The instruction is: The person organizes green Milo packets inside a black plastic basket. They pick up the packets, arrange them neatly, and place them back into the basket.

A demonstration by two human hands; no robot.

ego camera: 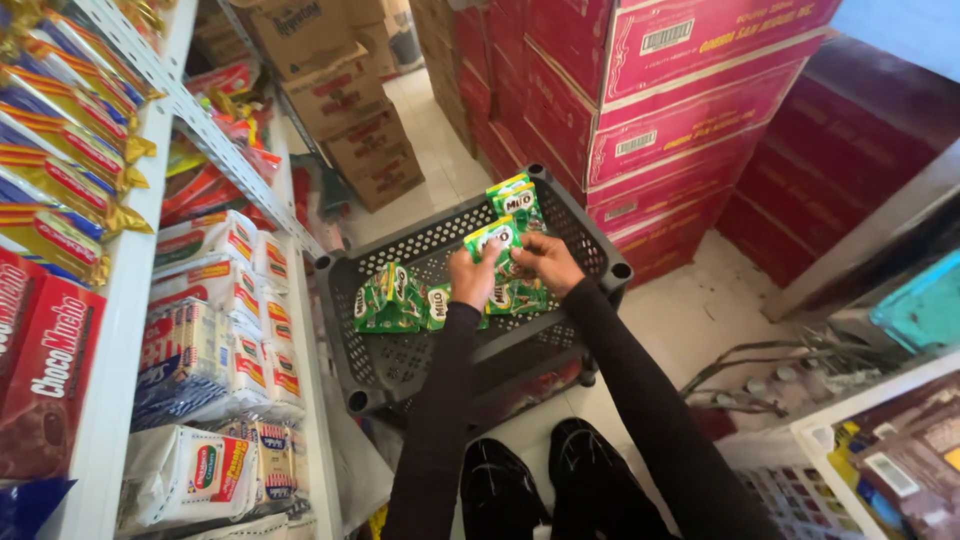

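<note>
Both my hands are over the dark perforated plastic crate (380,370) that sits just ahead of my black shoes (545,490). My left hand (473,280) has its grip pressed shut around a green drink-sachet pack (493,238), pinching it near its lower edge so the pack stands up above my knuckles. My right hand (545,262) sits just beside it at 3 o'clock, fingers curled over the same cluster of green packs; the grip is closed on them, though exactly which pack it pinches I cannot tell. Another green pack (517,198) leans against the crate's far wall at 12 o'clock from my hands. To the 9 o'clock side of my left hand, a loose heap of green packs (390,297) lies on the crate floor, touching one another. More green packs (520,297) rest right beneath my hands. Both my arms wear long black sleeves (440,420). At 9 o'clock from the crate stands a white shelf unit (120,330) crowded with wrapped packets in red, white and gold. At 1 o'clock, well apart from the crate, rises a stack of red cardboard cartons (690,110), and brown cartons (350,110) stand at 11 o'clock along the tiled floor (440,160). A white basket (790,490) is at 4 o'clock.
</note>
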